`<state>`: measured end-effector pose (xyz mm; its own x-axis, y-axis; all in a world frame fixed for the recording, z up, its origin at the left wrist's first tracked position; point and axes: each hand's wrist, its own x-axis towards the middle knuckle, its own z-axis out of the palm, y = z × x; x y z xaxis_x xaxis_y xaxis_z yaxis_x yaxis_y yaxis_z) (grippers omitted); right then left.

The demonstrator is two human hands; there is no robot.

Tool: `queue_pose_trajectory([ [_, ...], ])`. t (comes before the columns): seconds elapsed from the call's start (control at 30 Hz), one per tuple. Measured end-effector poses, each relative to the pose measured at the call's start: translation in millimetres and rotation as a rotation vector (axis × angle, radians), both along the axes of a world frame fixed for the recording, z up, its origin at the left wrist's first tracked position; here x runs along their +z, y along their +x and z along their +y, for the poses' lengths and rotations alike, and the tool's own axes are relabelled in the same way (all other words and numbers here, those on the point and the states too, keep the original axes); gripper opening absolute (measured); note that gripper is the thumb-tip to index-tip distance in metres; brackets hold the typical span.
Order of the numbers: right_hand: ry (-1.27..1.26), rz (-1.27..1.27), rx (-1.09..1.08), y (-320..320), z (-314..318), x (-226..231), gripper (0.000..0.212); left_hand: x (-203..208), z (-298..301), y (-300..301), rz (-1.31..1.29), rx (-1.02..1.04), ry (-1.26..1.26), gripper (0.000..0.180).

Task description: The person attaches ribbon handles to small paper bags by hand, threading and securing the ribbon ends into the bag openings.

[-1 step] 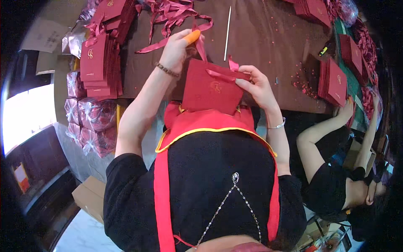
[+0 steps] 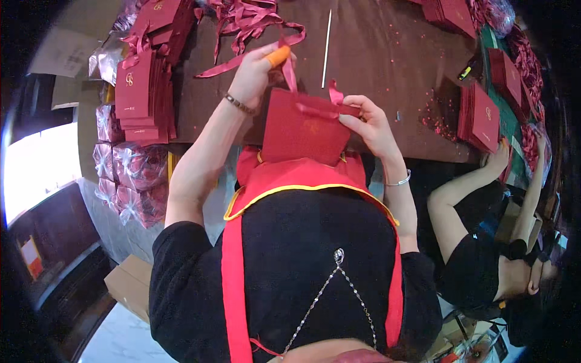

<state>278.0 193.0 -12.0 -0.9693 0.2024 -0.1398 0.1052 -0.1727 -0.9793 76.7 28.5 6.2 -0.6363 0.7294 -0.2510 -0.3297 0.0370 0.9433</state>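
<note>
A dark red paper gift bag rests against my red apron at the table's near edge, its front marked in faint gold. My right hand pinches its upper right corner between thumb and fingers. A red satin ribbon rises from the bag's top edge to my left hand, whose fingers are closed on it; one finger wears an orange finger cot. Another ribbon end sticks up beside my right fingers. Behind my left hand lies a tangle of loose ribbons.
A thin pale stick lies on the brown tabletop. Stacked red bags stand at left, above plastic-wrapped bundles. At right are more bags, red scraps and a co-worker's arm.
The bag has tilted slightly, so its gold marking shows more faintly. The ribbon below my left hand has shifted a little; both hands stay nearly in place.
</note>
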Motion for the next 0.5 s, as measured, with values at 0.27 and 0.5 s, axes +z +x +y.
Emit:
queue_pose_trajectory([
  [0.27,-0.263,0.163,-0.089,3.2,-1.1,-9.7,0.029,-49.8,-15.9,43.4,-0.875,-0.303,0.343,0.062],
  [0.5,-0.364,0.224,-0.162,-2.2,-4.4,-17.3,0.033,-33.0,-8.4,86.8,-0.744,-0.464,0.328,0.040],
])
